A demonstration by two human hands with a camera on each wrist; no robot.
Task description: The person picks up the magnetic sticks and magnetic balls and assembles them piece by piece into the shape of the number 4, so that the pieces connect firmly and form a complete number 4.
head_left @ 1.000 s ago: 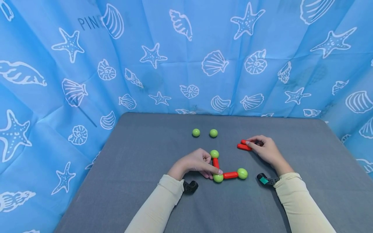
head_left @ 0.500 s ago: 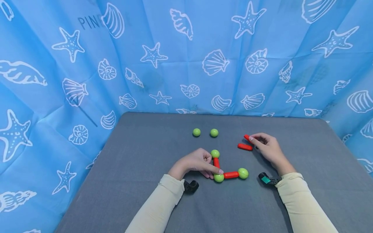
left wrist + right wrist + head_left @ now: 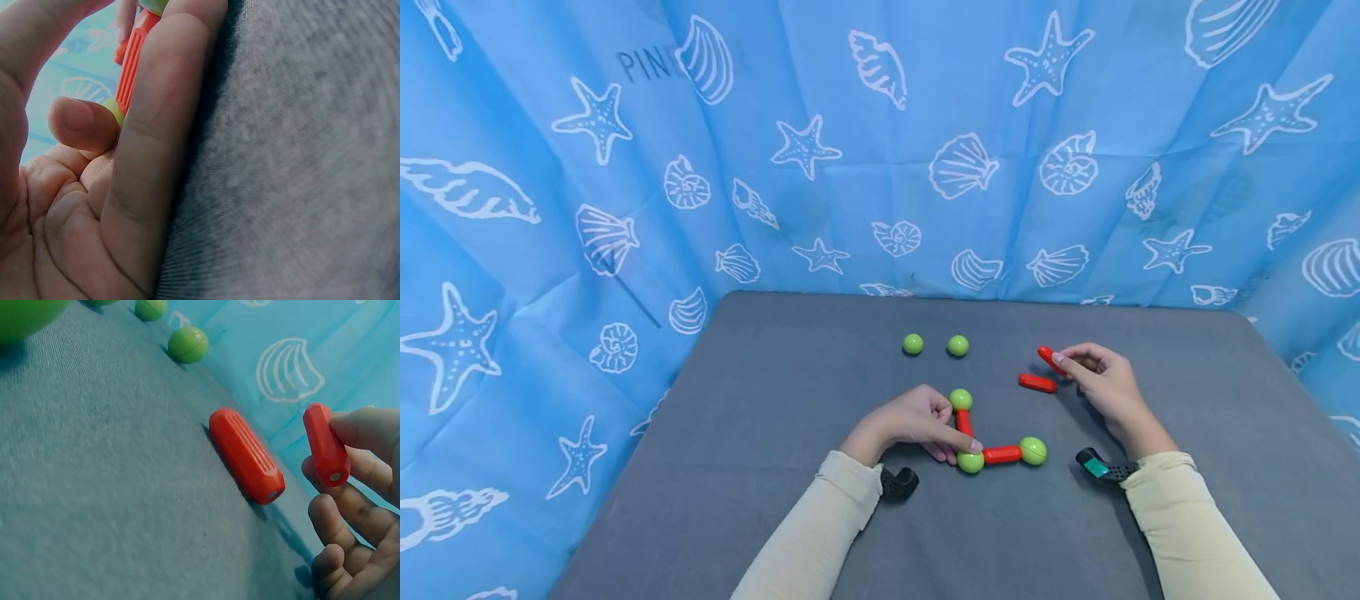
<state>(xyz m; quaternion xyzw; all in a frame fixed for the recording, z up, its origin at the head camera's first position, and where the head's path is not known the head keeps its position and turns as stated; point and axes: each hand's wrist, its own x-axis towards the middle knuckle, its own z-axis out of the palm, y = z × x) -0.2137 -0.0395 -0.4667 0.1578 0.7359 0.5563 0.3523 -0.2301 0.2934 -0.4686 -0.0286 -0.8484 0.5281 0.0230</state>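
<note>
At the far left, a blue curtain (image 3: 700, 233) printed with white shells and starfish hangs behind a grey desk (image 3: 737, 417). A cream left sleeve (image 3: 812, 525) comes in from the near edge, with a black wrist device (image 3: 900, 483) at its cuff. Beyond it the left hand (image 3: 913, 425) has its grip on the corner ball (image 3: 971, 462), pinching this green ball between thumb and finger.

Farther back on the desk sit two loose green balls, the left one (image 3: 913, 344) and the right one (image 3: 958, 346), apart from each other. Nearer, the corner ball joins two red sticks in an L: one stick (image 3: 965, 423) runs away from the person to an upper ball (image 3: 960, 399), the other (image 3: 1003, 454) runs right to an end ball (image 3: 1033, 451).

Farther right, a loose red stick (image 3: 1037, 383) lies flat on the desk. Just beyond it the right hand (image 3: 1108, 383) pinches a held stick (image 3: 325, 444), also red, tilted and clear of the desk, between thumb and fingers. A second black device (image 3: 1105, 467) with a green patch sits by the right cuff, and the right sleeve (image 3: 1195, 517) ends the row.
</note>
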